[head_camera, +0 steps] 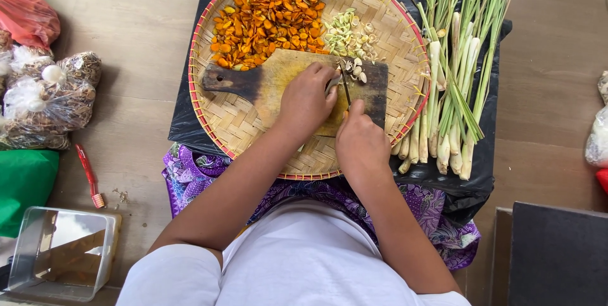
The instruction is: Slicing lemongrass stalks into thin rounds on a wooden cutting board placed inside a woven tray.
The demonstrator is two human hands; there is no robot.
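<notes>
My left hand (307, 100) presses a pale lemongrass piece down on the stained wooden cutting board (266, 81). My right hand (360, 141) grips a knife (345, 87), its blade standing just right of the left fingertips. Small cut lemongrass rounds (356, 70) lie at the blade's far side. The board rests in a round woven bamboo tray (386, 33) with a red rim.
Orange turmeric slices (266, 18) and a heap of lemongrass slices (345, 33) fill the tray's far half. Whole lemongrass stalks (453, 71) lie right of the tray on black plastic (190, 116). Bags of dried goods (47, 94), a red brush (88, 176) and a clear box (60, 252) sit at left.
</notes>
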